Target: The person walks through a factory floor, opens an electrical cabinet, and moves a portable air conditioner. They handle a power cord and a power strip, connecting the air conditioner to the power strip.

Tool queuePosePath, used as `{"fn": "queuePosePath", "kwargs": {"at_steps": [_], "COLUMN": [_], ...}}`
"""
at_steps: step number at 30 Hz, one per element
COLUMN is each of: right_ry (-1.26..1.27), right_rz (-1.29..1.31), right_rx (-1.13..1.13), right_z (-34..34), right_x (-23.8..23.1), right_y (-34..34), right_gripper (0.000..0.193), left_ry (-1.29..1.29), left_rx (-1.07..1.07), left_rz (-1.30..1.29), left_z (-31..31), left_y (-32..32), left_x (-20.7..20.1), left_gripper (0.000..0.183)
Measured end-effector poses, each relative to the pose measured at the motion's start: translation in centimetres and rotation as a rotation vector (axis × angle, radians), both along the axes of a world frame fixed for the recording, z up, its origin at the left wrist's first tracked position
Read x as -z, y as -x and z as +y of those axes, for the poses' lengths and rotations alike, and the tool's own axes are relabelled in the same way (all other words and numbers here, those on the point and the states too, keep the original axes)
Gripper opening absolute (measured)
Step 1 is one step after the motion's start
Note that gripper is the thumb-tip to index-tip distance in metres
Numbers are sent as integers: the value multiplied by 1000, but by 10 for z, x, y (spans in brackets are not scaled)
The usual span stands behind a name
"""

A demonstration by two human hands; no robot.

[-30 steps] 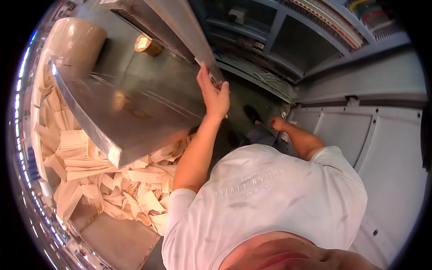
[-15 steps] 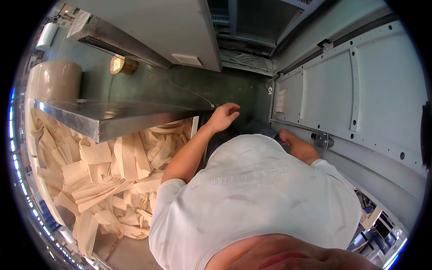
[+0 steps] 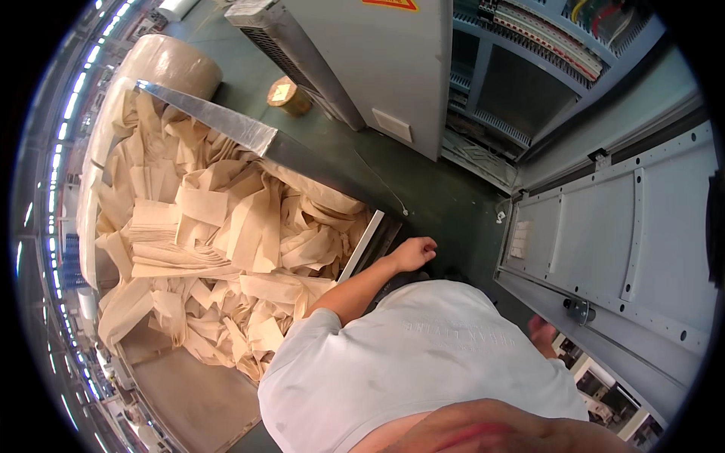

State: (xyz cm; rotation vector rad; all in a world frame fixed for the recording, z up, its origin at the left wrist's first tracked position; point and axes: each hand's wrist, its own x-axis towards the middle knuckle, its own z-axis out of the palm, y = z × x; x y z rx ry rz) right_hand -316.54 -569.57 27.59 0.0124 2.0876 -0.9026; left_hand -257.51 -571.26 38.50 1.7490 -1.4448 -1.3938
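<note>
My left hand (image 3: pixel 414 255) hangs in front of my body with its fingers curled in, and nothing shows in it. It is nearest to the corner of the bin, apart from it. A big heap of cream fabric strips (image 3: pixel 253 223), some stacked in folded layers, lies in that bin left of my arm. At my right side, my right hand (image 3: pixel 541 335) is smeared by motion and partly hidden by my shirt, so its fingers cannot be read. The pale grey cabinet door (image 3: pixel 593 234) stands near it, with a latch (image 3: pixel 578 311) on its edge.
Ahead, an electrical cabinet (image 3: pixel 521 83) stands open, showing wiring and terminal rows. The bin's metal rim (image 3: pixel 208 113) juts out at left. A wrapped roll (image 3: pixel 174 66) and a smaller yellowish roll (image 3: pixel 288 97) stand on the green floor (image 3: pixel 355 177), where a thin cord lies.
My view has turned, so the bin and cabinet show more fully. My left hand has dropped and its fingers have curled in. My right hand has swung back toward my side.
</note>
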Motion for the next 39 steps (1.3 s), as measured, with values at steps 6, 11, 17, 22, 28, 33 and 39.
{"fn": "queuePosePath", "kwargs": {"at_steps": [6,11,17,22,28,33,39], "right_ry": [330,502,809,1058,851,744,823], "right_rz": [-122,-305,-646,-848,-755,-359,-215], "right_rx": [97,55,-149,-814,-1327,-1434,-1567], "right_z": [-45,-60,-105,-140,-160,-207,-275], "right_x": [-33,-17,-30,-128,-251,-270,-263], "right_y": [33,20,-57,-163,-301,-358,-407], "right_gripper": [38,41,45,48,42,26,27], "left_ry": [37,177,323,550,726,838,825], "left_rx": [32,-129,-280,-397,-689,-807,-992], "left_rz": [-1,99,258,315,217,241,397], "left_z": [18,25,-2,-51,-101,-144,-202], "left_y": [40,64,22,-24,-49,-61,-57], "left_x": [-5,-10,-27,-76,-125,-130,-120], "left_gripper": [38,54,78,79,73,67,67]}}
